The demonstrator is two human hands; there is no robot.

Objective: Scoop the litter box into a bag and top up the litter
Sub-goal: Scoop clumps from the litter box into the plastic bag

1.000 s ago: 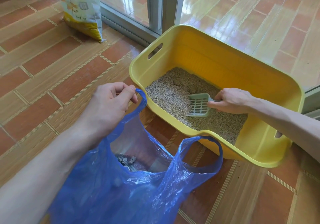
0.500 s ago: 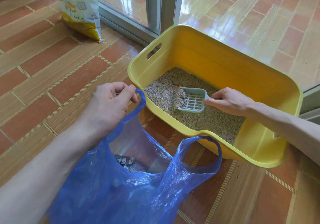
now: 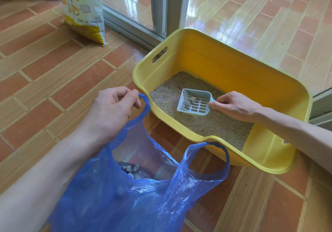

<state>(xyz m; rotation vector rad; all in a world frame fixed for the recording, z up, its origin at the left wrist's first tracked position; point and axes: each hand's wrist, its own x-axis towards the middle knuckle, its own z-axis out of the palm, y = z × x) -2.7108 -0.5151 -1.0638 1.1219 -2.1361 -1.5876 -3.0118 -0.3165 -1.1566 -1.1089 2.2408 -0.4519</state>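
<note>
A yellow litter box point(image 3: 233, 66) sits on the tiled floor with a layer of beige litter point(image 3: 221, 125) in its bottom. My right hand point(image 3: 235, 106) grips the handle of a pale slotted scoop point(image 3: 195, 103), which is lifted just above the litter with a few clumps at its front edge. In front of the box, my left hand point(image 3: 115, 109) pinches one handle of a blue plastic bag point(image 3: 136, 192) and holds its mouth open. Grey clumps point(image 3: 130, 169) lie at the bag's bottom. The bag's other handle hangs loose near the box's near rim.
A white and yellow litter sack point(image 3: 83, 9) stands at the back left, beside a sliding glass door frame point(image 3: 167, 7). The box's right end is close to a door track point(image 3: 321, 104). Brown tiled floor point(image 3: 45, 80) spreads to the left.
My right hand pushed the scoop leftward through the litter, then raised it with clumps inside while loose grains sifted out. My left hand and the bag have held still.
</note>
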